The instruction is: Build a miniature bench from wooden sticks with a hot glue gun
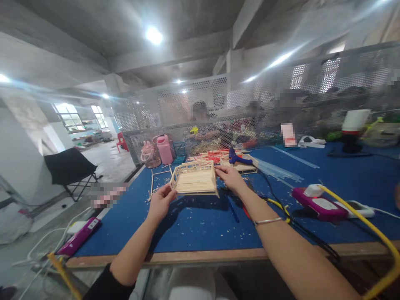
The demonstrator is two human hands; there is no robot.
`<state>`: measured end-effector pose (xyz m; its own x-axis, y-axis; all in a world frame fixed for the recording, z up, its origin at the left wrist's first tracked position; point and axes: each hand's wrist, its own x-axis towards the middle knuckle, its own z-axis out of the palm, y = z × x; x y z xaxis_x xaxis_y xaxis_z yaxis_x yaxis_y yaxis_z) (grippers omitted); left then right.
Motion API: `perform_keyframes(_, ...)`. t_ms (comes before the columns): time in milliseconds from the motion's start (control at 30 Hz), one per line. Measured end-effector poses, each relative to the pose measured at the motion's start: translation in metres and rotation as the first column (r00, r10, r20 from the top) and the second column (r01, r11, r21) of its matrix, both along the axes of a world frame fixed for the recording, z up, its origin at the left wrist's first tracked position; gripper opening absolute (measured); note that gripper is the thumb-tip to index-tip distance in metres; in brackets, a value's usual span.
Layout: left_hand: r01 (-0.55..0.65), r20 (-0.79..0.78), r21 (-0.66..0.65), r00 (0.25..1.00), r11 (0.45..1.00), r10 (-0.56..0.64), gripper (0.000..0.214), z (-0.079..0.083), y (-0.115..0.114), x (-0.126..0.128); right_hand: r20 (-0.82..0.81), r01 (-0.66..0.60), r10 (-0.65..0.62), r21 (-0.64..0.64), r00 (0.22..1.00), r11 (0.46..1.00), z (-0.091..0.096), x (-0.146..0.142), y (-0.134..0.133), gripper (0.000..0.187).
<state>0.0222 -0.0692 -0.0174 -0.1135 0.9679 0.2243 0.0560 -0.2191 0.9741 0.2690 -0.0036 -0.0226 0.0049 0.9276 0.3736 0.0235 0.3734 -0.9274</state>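
Observation:
A small wooden stick model (195, 181), with a slatted floor and low railings, is held up above the blue table. My left hand (161, 203) pinches its near left corner. My right hand (230, 178) grips its right side, thumb and fingers closed on the edge. Behind my right hand lies a blue hot glue gun (239, 157) on another stick piece (246, 166). To the left of the model, a thin stick frame (152, 183) stands on the table.
Clear glue sticks (278, 170) and red-tipped sticks (212, 156) lie at the back. A magenta power strip (318, 204) with a yellow cable is at right, another power strip (79, 237) at the left edge. A pink bottle (164, 149) stands by the mesh partition (175, 104); people sit beyond.

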Motion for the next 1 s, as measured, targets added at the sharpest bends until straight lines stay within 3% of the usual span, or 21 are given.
perform_keyframes(100,-0.001,-0.121,0.013,0.993,1.000,0.002,0.057,-0.002,-0.001,0.002,0.094,0.102,-0.098,-0.041,0.991,0.994,-0.012,0.003,0.009,0.020)
perform_keyframes(233,-0.039,-0.292,0.003,0.956,0.999,0.038,0.051,-0.010,0.000,0.002,0.186,0.295,-0.276,-0.081,0.943,0.952,-0.021,0.009,0.018,0.040)
perform_keyframes(333,-0.148,-0.412,0.067,0.897,0.987,0.162,0.050,-0.009,0.001,-0.003,0.212,0.384,-0.361,-0.075,0.908,0.920,-0.022,0.014,0.020,0.036)
perform_keyframes(400,-0.224,-0.491,0.154,0.828,0.962,0.271,0.053,0.003,0.006,-0.006,0.215,0.401,-0.380,-0.064,0.900,0.914,-0.020,0.014,0.020,0.027)
perform_keyframes(500,-0.201,-0.633,0.283,0.696,0.938,0.340,0.046,0.034,0.022,0.001,0.211,0.406,-0.388,-0.046,0.897,0.913,-0.016,0.010,0.016,0.021)
perform_keyframes(567,-0.066,-0.753,0.297,0.597,0.953,0.277,0.034,0.056,0.037,0.016,0.206,0.406,-0.391,-0.036,0.897,0.913,-0.014,0.008,0.012,0.019)
perform_keyframes(667,0.151,-0.916,0.174,0.387,0.973,0.104,0.025,0.077,0.063,0.049,0.199,0.399,-0.386,-0.025,0.901,0.917,-0.011,0.005,0.008,0.019)
perform_keyframes(833,0.259,-0.995,-0.096,0.008,0.961,-0.101,0.027,0.080,0.096,0.086,0.178,0.386,-0.378,-0.013,0.909,0.922,-0.008,0.005,0.004,0.023)
perform_keyframes(1000,0.250,-0.970,-0.196,-0.195,0.948,-0.149,0.033,0.080,0.107,0.090,0.164,0.394,-0.388,-0.008,0.907,0.919,-0.006,0.004,0.003,0.028)
